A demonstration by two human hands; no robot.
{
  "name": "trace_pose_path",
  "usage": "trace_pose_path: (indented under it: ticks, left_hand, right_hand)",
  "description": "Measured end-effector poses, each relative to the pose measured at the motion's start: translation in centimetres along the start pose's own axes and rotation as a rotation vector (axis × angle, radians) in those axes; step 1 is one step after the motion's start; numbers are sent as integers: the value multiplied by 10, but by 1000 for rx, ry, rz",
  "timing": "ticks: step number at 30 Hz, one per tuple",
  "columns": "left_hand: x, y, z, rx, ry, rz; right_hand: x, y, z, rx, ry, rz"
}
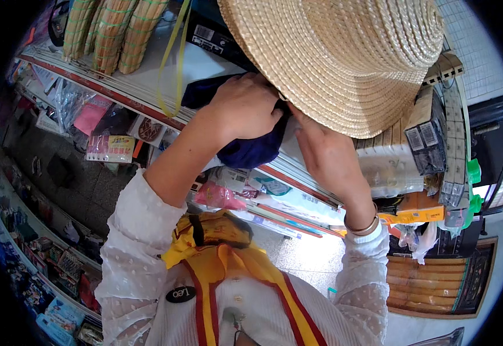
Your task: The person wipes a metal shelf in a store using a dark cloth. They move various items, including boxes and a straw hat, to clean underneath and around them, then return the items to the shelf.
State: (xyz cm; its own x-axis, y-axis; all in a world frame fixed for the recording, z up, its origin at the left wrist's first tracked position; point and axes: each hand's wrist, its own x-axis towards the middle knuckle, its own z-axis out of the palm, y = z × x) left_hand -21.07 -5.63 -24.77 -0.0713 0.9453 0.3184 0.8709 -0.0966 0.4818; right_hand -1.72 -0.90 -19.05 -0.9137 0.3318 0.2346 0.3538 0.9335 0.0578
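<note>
Dark blue cloth (251, 151), perhaps a cap, hangs partly over the front edge of the shelf. My left hand (247, 106) is closed over this cloth with the knuckles up, its fingertips hidden. Above and to the right, a woven straw hat (342, 56) leans with its brim down towards my hands. My right hand (327, 158) reaches beneath the brim, index finger stretched towards the dark cloth. The brim hides that fingertip, so its hold cannot be made out.
Bundles of straw bound with green string (115, 36) stand on the shelf at upper left. A yellow strap loop (160, 82) hangs over the shelf edge (117, 99). Packaged goods fill the lower shelves. Boxes (426, 134) and an orange carton (420, 207) are at right.
</note>
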Motion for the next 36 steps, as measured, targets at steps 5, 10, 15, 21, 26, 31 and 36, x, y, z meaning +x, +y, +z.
trace_pose_path:
  ticks: [5, 10, 15, 21, 26, 31, 36]
  left_hand:
    - [-7, 7, -6, 25, 5, -7]
    - [-4, 9, 3, 58, 1, 40]
    - [-2, 11, 1, 150, -116, -70]
    - [-3, 14, -10, -72, -357, 197]
    - [29, 22, 17, 24, -524, 195]
    - [62, 14, 22, 249, -262, -23]
    - [58, -5, 30, 489, -59, -337]
  right_hand:
    - [11, 33, 38, -222, 132, -24]
    - [13, 111, 68, -340, 161, -108]
    - [17, 120, 58, -280, 12, -78]
    - [6, 150, 68, 7, 237, 117]
    - [16, 135, 61, 73, 339, 105]
    - [14, 130, 58, 46, 392, 49]
    - [13, 124, 57, -107, 386, 5]
